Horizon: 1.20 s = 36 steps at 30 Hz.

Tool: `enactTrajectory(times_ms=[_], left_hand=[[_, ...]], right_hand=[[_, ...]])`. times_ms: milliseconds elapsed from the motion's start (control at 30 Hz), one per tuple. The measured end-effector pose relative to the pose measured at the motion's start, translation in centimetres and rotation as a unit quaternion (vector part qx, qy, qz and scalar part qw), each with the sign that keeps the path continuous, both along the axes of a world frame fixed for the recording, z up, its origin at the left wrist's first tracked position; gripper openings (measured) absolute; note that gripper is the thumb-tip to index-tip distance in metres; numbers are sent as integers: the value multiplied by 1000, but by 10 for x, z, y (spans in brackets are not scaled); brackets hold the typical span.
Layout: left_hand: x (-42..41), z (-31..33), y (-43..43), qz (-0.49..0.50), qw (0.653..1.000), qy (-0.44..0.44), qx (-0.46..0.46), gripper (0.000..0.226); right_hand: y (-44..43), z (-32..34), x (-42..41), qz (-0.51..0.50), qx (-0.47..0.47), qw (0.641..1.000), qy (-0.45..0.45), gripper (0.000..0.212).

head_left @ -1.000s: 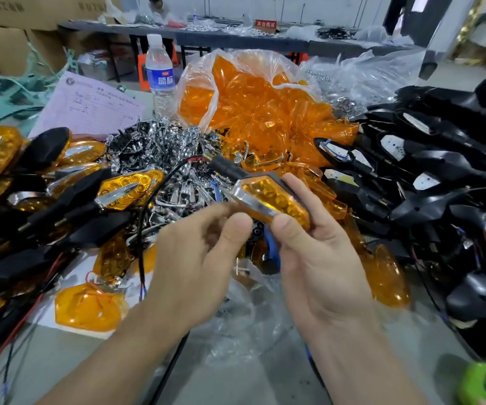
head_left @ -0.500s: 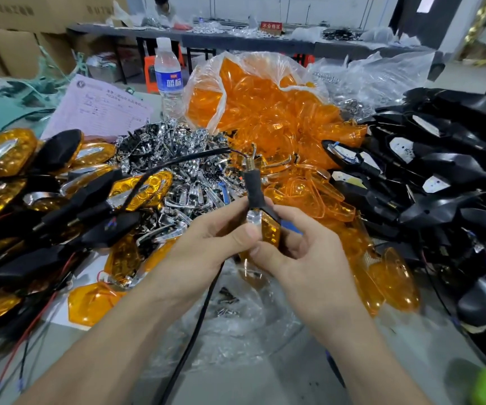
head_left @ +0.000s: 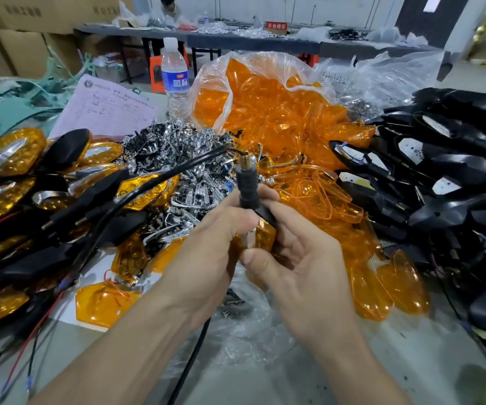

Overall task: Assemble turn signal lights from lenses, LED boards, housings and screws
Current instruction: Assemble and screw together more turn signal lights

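Both hands hold one turn signal light [head_left: 260, 229] upright at the centre. Its black rubber stem [head_left: 247, 185] with a brass thread points up, and a black wire runs off to the left. My left hand [head_left: 206, 252] grips its left side; my right hand [head_left: 297, 264] wraps its right side, thumb across the bottom. The amber lens shows between the fingers. A clear bag of amber lenses [head_left: 268, 109] stands behind. Chrome parts [head_left: 174, 159] are heaped at centre left. Black housings with LED boards [head_left: 428, 182] pile up at right.
Finished amber-and-black lights [head_left: 31, 194] cover the left side. A water bottle [head_left: 174, 77] and a paper form [head_left: 104, 106] stand at the back. Loose lenses [head_left: 387, 285] lie right of my hands. Crumpled clear plastic [head_left: 244, 340] lies beneath my hands. A person sits at a far table.
The light has been turned from lying lens-up to standing on end with its stem pointing up. Both hands kept hold of it and closed in around the body.
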<state>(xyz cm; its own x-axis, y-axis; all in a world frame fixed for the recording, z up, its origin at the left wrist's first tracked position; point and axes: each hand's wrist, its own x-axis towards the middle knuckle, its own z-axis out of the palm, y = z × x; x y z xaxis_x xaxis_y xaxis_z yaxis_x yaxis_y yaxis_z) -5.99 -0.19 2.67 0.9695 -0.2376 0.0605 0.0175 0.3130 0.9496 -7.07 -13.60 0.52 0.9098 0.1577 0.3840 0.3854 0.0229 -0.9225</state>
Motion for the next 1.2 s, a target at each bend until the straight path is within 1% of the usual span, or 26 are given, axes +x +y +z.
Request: enactTrajectory(times_ms=[33,100,167,200,267,367,467,600,700,733,800,900,967,1033,1133,1200], left_hand=[[-2,-4,2,-16,1000,-13,-16,40],[-1,-8,3,-40,998,-24,-39,44],[2,-8,2,-20,998,-6,-54,47],[2,-8,0,-5,998,5,-62,45],[1,-7,-1,3,997,5,-74,34],[0,-5,-1,-4,998,-8,-56,30],[2,-11,1,4,999,-15,-39,31],[4,-14,4,0,1000,-13,-12,45],[5,-15,5,6,1000,-14,6,40],[5,-16,5,10,1000,-14,12,44],[5,-17,4,13,1000,-14,19,54],[5,-17,4,-9,998,-37,44,46],[5,-18,6,-21,995,-63,68,45],[5,-17,8,-33,994,-73,74,52],[3,-19,9,-60,993,-75,65,69],[2,-22,7,-57,995,-73,46,70]], right_hand=[[-1,0,0,3,7,1000,-1,70],[-1,-1,1,10,22,1000,0,72],[-2,-2,1,16,42,999,8,72],[-2,-2,0,18,50,998,12,72],[-1,-3,0,17,63,998,17,73],[2,-3,-1,17,88,995,32,73],[3,-3,-1,16,100,993,53,68],[1,-4,1,12,64,995,75,58],[-1,-3,4,22,57,994,93,52],[-2,-4,5,25,58,993,96,52],[-3,-4,7,26,65,994,87,51],[-5,-2,7,32,65,996,61,46],[-7,0,6,40,62,996,41,45],[-7,1,6,37,64,997,31,45],[-7,-1,7,31,79,996,35,52],[-8,-2,7,33,74,996,25,51]])
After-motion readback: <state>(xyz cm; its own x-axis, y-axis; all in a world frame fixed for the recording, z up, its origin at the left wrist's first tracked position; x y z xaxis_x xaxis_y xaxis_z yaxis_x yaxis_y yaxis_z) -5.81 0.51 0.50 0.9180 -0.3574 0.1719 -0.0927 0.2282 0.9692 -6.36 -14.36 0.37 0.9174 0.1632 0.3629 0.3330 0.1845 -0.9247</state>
